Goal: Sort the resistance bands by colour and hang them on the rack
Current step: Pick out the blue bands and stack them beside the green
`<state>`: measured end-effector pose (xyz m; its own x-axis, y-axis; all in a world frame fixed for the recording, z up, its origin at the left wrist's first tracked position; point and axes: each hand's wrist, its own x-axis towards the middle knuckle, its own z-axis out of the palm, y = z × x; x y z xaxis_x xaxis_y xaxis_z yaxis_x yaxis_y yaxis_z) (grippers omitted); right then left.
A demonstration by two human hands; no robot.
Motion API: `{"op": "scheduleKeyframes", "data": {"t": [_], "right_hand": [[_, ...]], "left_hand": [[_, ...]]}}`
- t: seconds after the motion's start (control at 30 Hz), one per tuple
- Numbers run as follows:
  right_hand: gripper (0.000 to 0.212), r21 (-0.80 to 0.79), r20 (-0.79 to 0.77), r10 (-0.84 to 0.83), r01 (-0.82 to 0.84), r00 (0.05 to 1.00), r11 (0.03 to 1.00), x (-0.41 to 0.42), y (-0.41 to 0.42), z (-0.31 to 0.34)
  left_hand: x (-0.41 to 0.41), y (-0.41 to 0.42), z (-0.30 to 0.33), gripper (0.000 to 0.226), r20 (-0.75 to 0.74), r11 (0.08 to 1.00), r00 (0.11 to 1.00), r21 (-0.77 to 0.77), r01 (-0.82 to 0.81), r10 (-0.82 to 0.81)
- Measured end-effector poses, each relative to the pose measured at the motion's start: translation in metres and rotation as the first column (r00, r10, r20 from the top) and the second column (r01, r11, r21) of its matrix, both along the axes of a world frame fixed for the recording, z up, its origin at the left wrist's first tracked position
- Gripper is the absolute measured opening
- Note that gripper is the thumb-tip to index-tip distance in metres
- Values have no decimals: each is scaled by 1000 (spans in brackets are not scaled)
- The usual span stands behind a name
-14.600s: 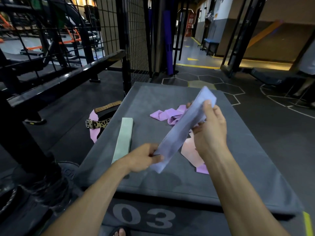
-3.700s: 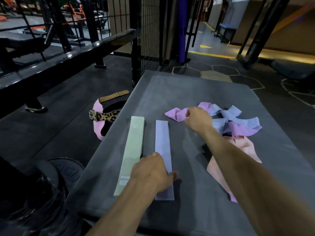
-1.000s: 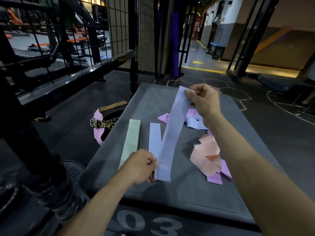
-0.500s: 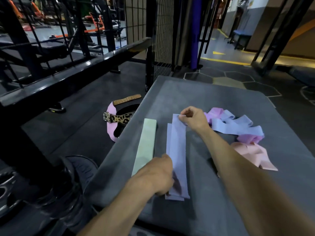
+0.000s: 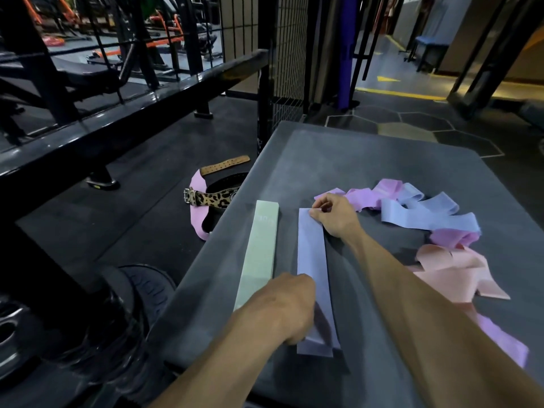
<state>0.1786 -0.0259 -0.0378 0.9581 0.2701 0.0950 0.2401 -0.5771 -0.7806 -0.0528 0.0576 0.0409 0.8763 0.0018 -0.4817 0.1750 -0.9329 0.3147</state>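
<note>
- leopard-print belt on the floor, left of the grey box.
- green band flat on the box.
- left hand and right hand pinch the ends of the lilac band, flat just beside it.
- tangled bands at right.
</note>
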Motion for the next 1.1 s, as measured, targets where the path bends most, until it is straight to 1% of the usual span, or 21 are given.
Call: {"op": "scheduleKeyframes", "data": {"t": [0.1, 0.2, 0.23, 0.37, 0.43, 0.5, 0.6, 0.67, 0.73, 0.8, 0.9, 1.0, 1.1], "right_hand": [[17, -24, -1, 0, 0, 1000, 1000, 2, 0, -1], [9, -68, 22, 11, -10, 1000, 998, 2, 2, -2], [9, -89, 34, 15, -12, 999, 996, 2, 2, -1], [17, -200, 56, 42, -30, 998, 979, 2, 4, 4], [20, -271, 73, 66, -44, 995, 962, 1, 6, 8], [23, -366, 113, 98, -51, 989, 929, -1, 10, 14], [42, -524, 163, 131, -27, 978, 852, -6, 21, 19], [49, -630, 203, 145, 16, 968, 776, -9, 28, 19], [49, -701, 234, 168, 47, 958, 712, -11, 33, 19], [48, -739, 242, 180, 61, 953, 670, -13, 36, 21], [45, -771, 259, 200, 77, 945, 632, -17, 39, 24], [39, -775, 270, 203, 87, 941, 626, -19, 41, 26], [36, -774, 246, 191, 74, 950, 629, -19, 42, 29]], "left_hand": [[1, -1, -3, 19, -7, 1000, 1000, 17, 7, -7], [0, -3, -4, 19, -17, 1000, 1000, 22, 5, -4], [-1, -2, -4, 19, -20, 1000, 1000, 27, 2, -1], [-3, -2, -4, 11, -38, 998, 999, 63, 4, -2], [-2, -3, -3, 13, -51, 997, 999, 78, -1, 5], [0, -4, -4, 27, -30, 997, 999, 76, -33, 35], [5, -6, -9, 43, 44, 994, 994, 41, -106, 104], [7, -9, -12, 55, 39, 988, 988, 48, -148, 146], [9, -12, -13, 65, 26, 984, 987, 71, -161, 159], [10, -15, -14, 72, 40, 984, 989, 96, -149, 146], [10, -18, -15, 75, 52, 983, 992, 141, -121, 115], [9, -22, -16, 71, 74, 982, 993, 160, -102, 91], [8, -23, -17, 65, 84, 983, 992, 152, -106, 94]]}}
